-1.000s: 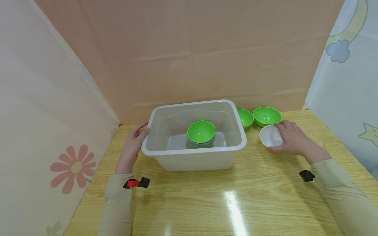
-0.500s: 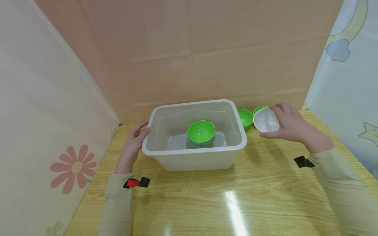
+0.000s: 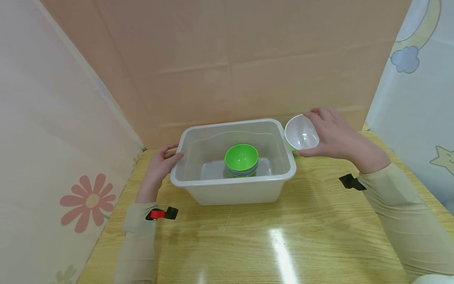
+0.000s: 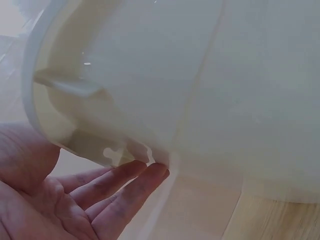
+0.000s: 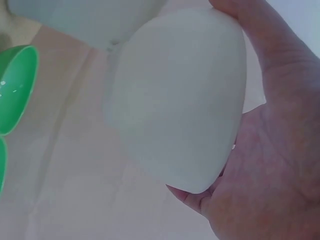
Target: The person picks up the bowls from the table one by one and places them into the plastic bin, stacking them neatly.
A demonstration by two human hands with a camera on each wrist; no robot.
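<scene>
Head: right hand (image 3: 335, 136) grips white bowl (image 3: 301, 132) | left wrist: fingers (image 4: 125, 185) straight on bin (image 4: 200, 90)

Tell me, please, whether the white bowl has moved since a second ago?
Yes. The right hand has lifted the white bowl off the table and carried it left, up beside the clear tub rim.

Storage bin at the middle of the desk, bowls in and beside it.

The storage bin (image 3: 234, 165) stands on the desk (image 3: 269, 236), toward its far edge. A stack of bowls (image 3: 241, 161) sits inside the bin, at its centre. The left hand (image 3: 159, 167) rests against the bin's left wall. The right hand (image 3: 333, 136) holds a tilted bowl (image 3: 301, 133) in the air just right of the bin's far right corner. Another bowl (image 3: 292, 148), mostly hidden, lies on the desk below the held one.
</scene>
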